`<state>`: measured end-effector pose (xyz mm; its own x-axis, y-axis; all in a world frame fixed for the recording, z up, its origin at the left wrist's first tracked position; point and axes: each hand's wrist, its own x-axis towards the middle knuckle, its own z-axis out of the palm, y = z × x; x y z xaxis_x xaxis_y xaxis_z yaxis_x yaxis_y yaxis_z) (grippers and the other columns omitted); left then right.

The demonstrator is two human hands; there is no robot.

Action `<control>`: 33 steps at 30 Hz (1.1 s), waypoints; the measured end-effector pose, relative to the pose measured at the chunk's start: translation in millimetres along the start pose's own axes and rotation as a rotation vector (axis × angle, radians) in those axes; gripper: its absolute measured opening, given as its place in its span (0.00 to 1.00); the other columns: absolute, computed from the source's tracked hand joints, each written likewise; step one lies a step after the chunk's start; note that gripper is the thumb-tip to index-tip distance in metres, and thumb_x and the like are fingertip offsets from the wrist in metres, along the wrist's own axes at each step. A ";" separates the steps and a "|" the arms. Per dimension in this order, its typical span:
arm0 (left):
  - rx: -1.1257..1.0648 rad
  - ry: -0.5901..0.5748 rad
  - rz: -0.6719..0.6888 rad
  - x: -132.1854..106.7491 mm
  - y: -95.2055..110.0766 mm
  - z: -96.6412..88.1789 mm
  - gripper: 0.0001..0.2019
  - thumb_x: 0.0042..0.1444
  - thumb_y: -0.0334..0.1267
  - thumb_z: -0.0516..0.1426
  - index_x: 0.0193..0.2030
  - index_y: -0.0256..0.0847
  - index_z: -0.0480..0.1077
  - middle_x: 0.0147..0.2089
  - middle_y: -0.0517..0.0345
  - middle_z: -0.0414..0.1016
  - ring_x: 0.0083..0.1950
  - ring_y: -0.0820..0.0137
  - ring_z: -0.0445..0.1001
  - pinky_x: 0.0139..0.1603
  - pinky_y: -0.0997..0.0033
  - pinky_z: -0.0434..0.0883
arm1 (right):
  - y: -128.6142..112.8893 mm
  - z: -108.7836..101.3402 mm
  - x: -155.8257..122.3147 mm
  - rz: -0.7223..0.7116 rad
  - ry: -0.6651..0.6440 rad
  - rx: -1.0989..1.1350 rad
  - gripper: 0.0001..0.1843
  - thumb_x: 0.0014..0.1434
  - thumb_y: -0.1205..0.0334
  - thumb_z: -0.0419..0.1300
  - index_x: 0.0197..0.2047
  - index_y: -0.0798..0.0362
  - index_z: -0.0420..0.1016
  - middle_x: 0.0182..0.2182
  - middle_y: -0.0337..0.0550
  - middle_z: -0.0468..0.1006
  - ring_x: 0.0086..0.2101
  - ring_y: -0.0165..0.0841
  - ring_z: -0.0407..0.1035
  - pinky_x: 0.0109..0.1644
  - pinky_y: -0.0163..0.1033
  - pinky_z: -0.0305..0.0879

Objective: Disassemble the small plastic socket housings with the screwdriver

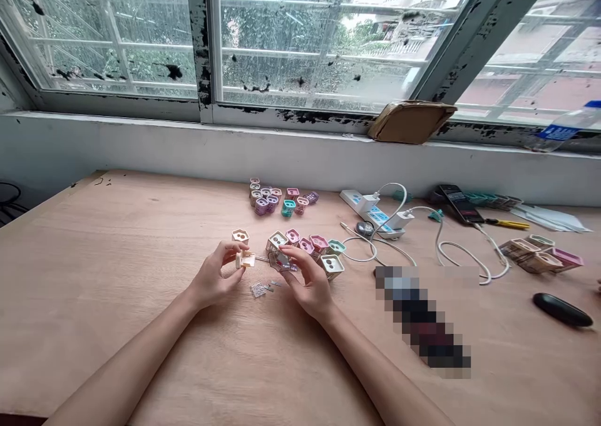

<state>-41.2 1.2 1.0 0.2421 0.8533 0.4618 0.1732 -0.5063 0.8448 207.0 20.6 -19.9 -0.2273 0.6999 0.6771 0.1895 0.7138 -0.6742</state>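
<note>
My left hand (pixel 215 277) holds a small cream plastic socket part (pixel 245 260) between fingers and thumb, raised a little above the plywood table (pixel 117 326). My right hand (pixel 306 283) has its fingertips on a hexagonal plastic socket housing (pixel 280 261), which looks dark and partly hidden by the fingers. Just below the gap between my hands lies a small heap of metal contact pieces (pixel 259 288). A row of pastel hexagonal housings (pixel 305 245) stands just beyond my right hand, and a cream one (pixel 332 266) is closest to it.
Farther back lies a cluster of pastel housings (pixel 277 199). To the right are a white power strip (pixel 370 212) with chargers and white cables, a phone (pixel 461 204), a yellow-handled screwdriver (pixel 507 223), more housings (pixel 539 255) and a black oval object (pixel 562 309). A pixelated patch (pixel 422 319) covers part of the table.
</note>
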 end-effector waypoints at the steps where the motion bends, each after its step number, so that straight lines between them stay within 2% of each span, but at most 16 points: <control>1: 0.008 0.000 0.007 -0.1 -0.3 0.0 0.14 0.61 0.28 0.58 0.51 0.44 0.62 0.57 0.49 0.72 0.60 0.65 0.75 0.66 0.56 0.72 | -0.8 0.6 -0.5 -0.023 0.001 -0.004 0.22 0.66 0.67 0.62 0.61 0.43 0.71 0.54 0.48 0.76 0.58 0.44 0.70 0.60 0.52 0.72; 4: 0.025 -0.004 0.016 0.1 -0.9 0.1 0.14 0.61 0.28 0.58 0.52 0.44 0.63 0.56 0.49 0.72 0.61 0.64 0.74 0.66 0.55 0.72 | -3.3 2.1 -1.4 -0.077 0.004 -0.027 0.23 0.66 0.70 0.62 0.62 0.43 0.69 0.55 0.48 0.76 0.58 0.44 0.69 0.62 0.54 0.70; 7: 0.030 -0.004 0.010 0.5 -0.7 0.0 0.14 0.61 0.28 0.58 0.51 0.44 0.64 0.56 0.49 0.73 0.61 0.64 0.74 0.66 0.55 0.72 | -5.0 1.5 -1.2 -0.090 0.011 -0.064 0.23 0.66 0.69 0.62 0.61 0.44 0.69 0.53 0.48 0.76 0.56 0.44 0.71 0.60 0.53 0.72; 12: 0.014 -0.036 -0.062 -0.8 4.1 -0.4 0.12 0.63 0.31 0.57 0.52 0.43 0.65 0.55 0.49 0.73 0.58 0.63 0.76 0.62 0.56 0.74 | -4.2 -6.5 2.3 0.000 -0.019 -0.149 0.28 0.63 0.65 0.63 0.65 0.45 0.65 0.50 0.47 0.76 0.46 0.42 0.74 0.52 0.48 0.74; 14: -0.013 -0.040 -0.109 -1.4 6.4 -0.1 0.11 0.64 0.34 0.57 0.52 0.44 0.65 0.54 0.50 0.72 0.55 0.65 0.76 0.58 0.59 0.76 | -3.5 -10.7 4.0 0.022 -0.065 -0.179 0.30 0.62 0.66 0.61 0.66 0.45 0.64 0.50 0.47 0.77 0.46 0.42 0.74 0.51 0.48 0.73; 17: -0.060 -0.032 -0.163 -1.7 7.1 0.3 0.11 0.65 0.38 0.57 0.52 0.44 0.64 0.53 0.51 0.71 0.50 0.68 0.76 0.51 0.65 0.78 | -2.9 -16.9 6.5 0.026 -0.125 -0.203 0.25 0.60 0.67 0.60 0.60 0.47 0.68 0.50 0.47 0.78 0.46 0.42 0.74 0.47 0.46 0.73; 20: -0.097 -0.023 -0.198 -1.5 4.6 0.1 0.12 0.65 0.42 0.58 0.53 0.44 0.64 0.53 0.51 0.71 0.48 0.69 0.75 0.45 0.70 0.77 | -3.8 -25.0 10.1 0.027 -0.201 -0.252 0.18 0.58 0.66 0.61 0.52 0.48 0.71 0.43 0.46 0.79 0.40 0.40 0.74 0.41 0.42 0.72; 24: -0.071 -0.019 -0.230 -1.0 2.3 -1.2 0.12 0.65 0.44 0.57 0.51 0.43 0.66 0.51 0.50 0.72 0.45 0.68 0.76 0.40 0.71 0.76 | -8.9 -39.5 16.1 0.025 -0.358 -0.354 0.03 0.62 0.62 0.61 0.40 0.50 0.72 0.35 0.44 0.77 0.33 0.36 0.72 0.36 0.39 0.67; 27: -0.021 -0.026 -0.240 -0.7 3.4 -1.8 0.11 0.65 0.46 0.57 0.48 0.42 0.67 0.49 0.51 0.72 0.44 0.67 0.76 0.38 0.72 0.75 | -13.7 -46.6 19.0 0.042 -0.452 -0.429 0.06 0.64 0.60 0.60 0.34 0.50 0.73 0.34 0.43 0.75 0.31 0.35 0.70 0.34 0.38 0.66; 33: 0.019 -0.020 -0.226 -0.7 2.8 -1.2 0.11 0.65 0.46 0.57 0.46 0.42 0.68 0.48 0.51 0.72 0.43 0.68 0.76 0.37 0.73 0.75 | -15.8 -49.5 20.4 0.012 -0.509 -0.553 0.11 0.66 0.58 0.59 0.32 0.50 0.76 0.39 0.46 0.77 0.35 0.37 0.73 0.37 0.41 0.69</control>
<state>-42.0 -0.6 3.4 0.2143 0.9426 0.2560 0.2427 -0.3052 0.9208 246.7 24.9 19.3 -0.6104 0.7053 0.3604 0.6164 0.7088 -0.3431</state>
